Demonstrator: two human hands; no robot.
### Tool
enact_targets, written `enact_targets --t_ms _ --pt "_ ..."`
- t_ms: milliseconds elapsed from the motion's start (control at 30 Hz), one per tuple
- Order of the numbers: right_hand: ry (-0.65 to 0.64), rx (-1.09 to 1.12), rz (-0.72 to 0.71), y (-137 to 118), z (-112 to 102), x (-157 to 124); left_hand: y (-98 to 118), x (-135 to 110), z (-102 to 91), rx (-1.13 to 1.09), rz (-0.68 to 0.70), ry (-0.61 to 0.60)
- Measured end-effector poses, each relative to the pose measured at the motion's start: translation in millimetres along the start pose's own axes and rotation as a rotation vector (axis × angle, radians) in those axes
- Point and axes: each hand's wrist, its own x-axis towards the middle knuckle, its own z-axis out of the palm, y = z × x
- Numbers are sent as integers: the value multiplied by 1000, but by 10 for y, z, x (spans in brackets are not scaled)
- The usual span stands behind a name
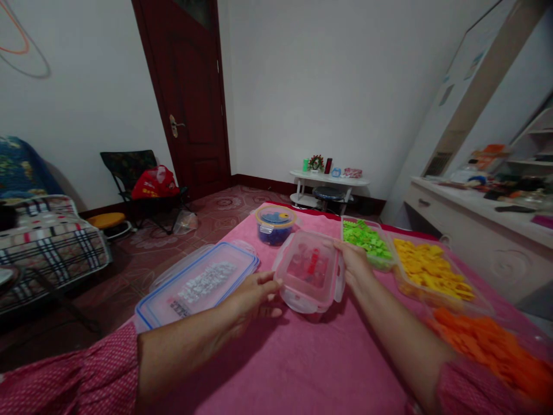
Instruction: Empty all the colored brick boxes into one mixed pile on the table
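Note:
A clear plastic food container with a pink-rimmed lid [307, 271] is tilted in front of me, red pieces showing through it. My right hand [352, 260] grips its right edge, thumb over the rim. At the lower left corner is my left hand [258, 295], fingers apart and stretched towards the rim; whether the fingertips touch it I cannot tell. Behind the container stands a round lidded bowl [275, 226] with blue contents. Flat clear lids with blue edging [162, 308] lie stacked to the left.
On the right of the pink cloth [276, 374] stand open boxes of green pieces [367, 237], yellow pieces [432, 271] and orange pieces [492, 349]. Farther off are a white side table [328, 177], a folding chair with a red bag [155, 183] and a cluttered dresser [466, 213].

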Motion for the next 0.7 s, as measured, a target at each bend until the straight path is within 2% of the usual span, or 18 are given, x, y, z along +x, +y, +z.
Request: enact_targets --t_ms 167,433,600,700 --pt "58 -28 39 82 -27 -46 -4 24 20 -3 4 33" --pt "26 -95 34 101 -159 -179 9 192 112 17 30 159" --pt "79 -83 58 9 -400 -427 172 429 41 153 141 168" --pt "-20 -79 152 -59 -585 -581 239 563 -13 172 157 248"
